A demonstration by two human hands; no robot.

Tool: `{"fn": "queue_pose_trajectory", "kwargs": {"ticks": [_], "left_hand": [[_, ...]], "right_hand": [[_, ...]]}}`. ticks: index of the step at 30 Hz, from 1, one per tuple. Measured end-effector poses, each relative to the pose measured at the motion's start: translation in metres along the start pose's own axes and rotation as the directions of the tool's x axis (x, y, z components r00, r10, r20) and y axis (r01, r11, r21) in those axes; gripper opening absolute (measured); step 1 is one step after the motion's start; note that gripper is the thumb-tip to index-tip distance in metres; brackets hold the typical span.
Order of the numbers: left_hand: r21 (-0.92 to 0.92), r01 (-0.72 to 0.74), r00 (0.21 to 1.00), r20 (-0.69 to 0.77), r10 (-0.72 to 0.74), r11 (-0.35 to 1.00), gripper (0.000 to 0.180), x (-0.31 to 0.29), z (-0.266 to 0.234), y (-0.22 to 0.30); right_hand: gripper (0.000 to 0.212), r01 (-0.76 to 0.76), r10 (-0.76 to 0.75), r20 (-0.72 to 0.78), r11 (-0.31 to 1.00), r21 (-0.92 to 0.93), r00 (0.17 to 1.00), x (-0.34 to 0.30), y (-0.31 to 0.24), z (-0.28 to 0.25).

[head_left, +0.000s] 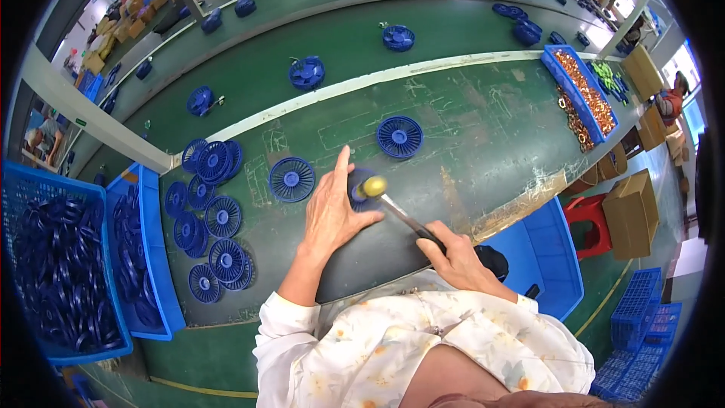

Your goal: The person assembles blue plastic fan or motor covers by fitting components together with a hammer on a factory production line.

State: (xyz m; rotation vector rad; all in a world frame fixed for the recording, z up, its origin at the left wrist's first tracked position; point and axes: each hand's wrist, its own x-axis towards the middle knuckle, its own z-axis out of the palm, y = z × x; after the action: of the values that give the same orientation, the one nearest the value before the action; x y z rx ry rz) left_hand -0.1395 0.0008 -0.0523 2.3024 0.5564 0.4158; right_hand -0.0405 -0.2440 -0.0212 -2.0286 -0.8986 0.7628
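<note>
Bare worktop (483, 132) leaves passage rightward from the far blue grille (399, 137) to the bin (575, 98) of copper-coloured pieces. Between left hand (330, 211) and right hand (459, 258), the hammer (402, 214) slants across the gap. Leftward, a single grille (292, 180), then clustered grilles (223, 217), obstruct reaching the blue crate (161, 257).

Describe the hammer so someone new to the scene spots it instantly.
Start at the green-grey workbench and find the right hand at its near edge. That hand grips the black handle of the hammer, whose metal shaft runs up and left toward the left hand. Its rounded yellow head sets it apart from the round, slatted blue covers nearby.
</note>
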Motion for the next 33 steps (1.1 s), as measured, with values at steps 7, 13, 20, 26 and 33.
{"fn": "queue_pose_trajectory", "kwargs": {"ticks": [7, 13, 20, 26, 33], "left_hand": [[0.027, -0.211, 0.974, -0.079, 0.212, 0.977, 0.127, 0.090, 0.041, 0.023], [0.149, -0.204, 0.947, -0.221, 0.233, 0.968, 0.128, 0.068, 0.029, 0.003], [0.348, 0.243, 0.906, -0.416, -0.083, 0.905, 0.116, -0.014, -0.033, -0.076], [0.100, 0.063, 0.976, -0.212, -0.040, 0.993, 0.114, -0.034, -0.009, -0.051], [0.108, 0.054, 0.979, -0.203, -0.032, 0.993, 0.114, -0.031, -0.007, -0.054]], "right_hand": [[0.022, 0.210, -0.113, -0.392, 0.954, 0.215, 0.913, -0.002, 0.041, 0.005], [0.021, 0.063, 0.026, -0.358, 0.970, 0.234, 0.933, -0.017, 0.054, 0.003], [0.023, 0.081, -0.056, -0.205, 0.990, 0.117, 0.977, 0.008, 0.029, 0.011], [0.019, 0.340, -0.327, -0.147, 0.938, 0.073, 0.934, 0.029, -0.014, 0.025], [0.022, 0.123, -0.090, 0.098, 0.894, -0.431, 0.991, 0.047, -0.016, 0.037]]}}
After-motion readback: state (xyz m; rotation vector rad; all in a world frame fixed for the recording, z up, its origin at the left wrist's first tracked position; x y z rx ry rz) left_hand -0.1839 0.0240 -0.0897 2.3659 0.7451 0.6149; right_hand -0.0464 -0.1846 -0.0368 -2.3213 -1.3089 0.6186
